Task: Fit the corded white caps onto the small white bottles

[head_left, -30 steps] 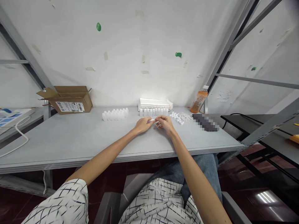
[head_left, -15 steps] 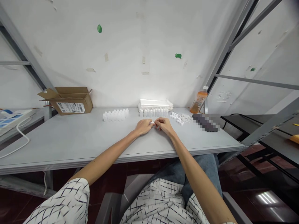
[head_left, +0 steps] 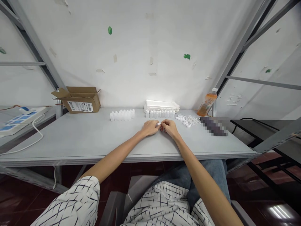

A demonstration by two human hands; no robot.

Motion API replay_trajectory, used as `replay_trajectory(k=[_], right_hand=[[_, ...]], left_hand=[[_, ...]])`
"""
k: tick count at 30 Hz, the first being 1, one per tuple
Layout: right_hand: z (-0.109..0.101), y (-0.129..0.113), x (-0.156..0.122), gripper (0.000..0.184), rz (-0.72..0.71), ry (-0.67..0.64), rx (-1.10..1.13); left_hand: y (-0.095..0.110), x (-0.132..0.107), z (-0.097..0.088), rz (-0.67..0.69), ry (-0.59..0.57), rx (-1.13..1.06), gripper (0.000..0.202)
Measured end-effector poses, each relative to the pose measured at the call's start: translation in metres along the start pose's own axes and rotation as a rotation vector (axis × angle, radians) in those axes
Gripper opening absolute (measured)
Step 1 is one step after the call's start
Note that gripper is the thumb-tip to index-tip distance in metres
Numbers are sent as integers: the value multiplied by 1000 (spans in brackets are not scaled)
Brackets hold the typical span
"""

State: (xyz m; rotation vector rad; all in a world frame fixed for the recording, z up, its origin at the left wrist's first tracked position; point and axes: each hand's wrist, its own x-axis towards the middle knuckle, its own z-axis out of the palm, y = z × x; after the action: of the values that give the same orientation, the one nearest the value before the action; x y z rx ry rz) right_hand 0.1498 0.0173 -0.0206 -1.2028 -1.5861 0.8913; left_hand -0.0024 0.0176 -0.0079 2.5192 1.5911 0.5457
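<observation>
Both my hands rest near the middle of a grey table, fingertips meeting. Between them is a small white plastic piece, mostly hidden by the fingers. My left hand pinches it from one side and my right hand from the other. Just beyond them stands a row of small white plastic bottles. A loose cluster of small white parts with thin white cords lies to the right of my right hand.
A block of white bottles stands left of centre on the grey table. Behind the row sit stacked white trays. An orange drink bottle, a pixelated dark object, a cardboard box and a power strip are nearby.
My hands have drawn together around the small white piece since the earliest frame. The whole view has shifted slightly, with the table contents sitting further right.
</observation>
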Motion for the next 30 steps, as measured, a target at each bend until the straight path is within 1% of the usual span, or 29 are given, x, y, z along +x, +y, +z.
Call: replay_trajectory(k=[4, 11, 15, 18, 21, 24, 26, 30], right_hand=[[0, 1, 0, 13, 17, 106, -64], [0, -4, -5, 16, -105, 260, -366], [1, -8, -8, 26, -78, 352, -467], [1, -7, -8, 28, -34, 362, -546], [1, -6, -8, 24, -13, 327, -658], [1, -6, -9, 21, 1, 290, -719], [1, -7, -9, 22, 14, 277, -726], [-1, -8, -9, 21, 38, 282, -686]], left_hand=[[1, -1, -1, 50, 20, -10, 33], [-1, -2, -3, 93, 64, 21, 31], [-5, -1, -6, 90, 66, 15, 30], [-11, 1, -8, 16, 88, -29, 31], [-15, 2, -10, -61, 114, -74, 31], [-16, 4, -13, -123, 151, -109, 29], [-16, 4, -17, -186, 216, -111, 28], [-21, 6, -27, -329, 453, -80, 28]])
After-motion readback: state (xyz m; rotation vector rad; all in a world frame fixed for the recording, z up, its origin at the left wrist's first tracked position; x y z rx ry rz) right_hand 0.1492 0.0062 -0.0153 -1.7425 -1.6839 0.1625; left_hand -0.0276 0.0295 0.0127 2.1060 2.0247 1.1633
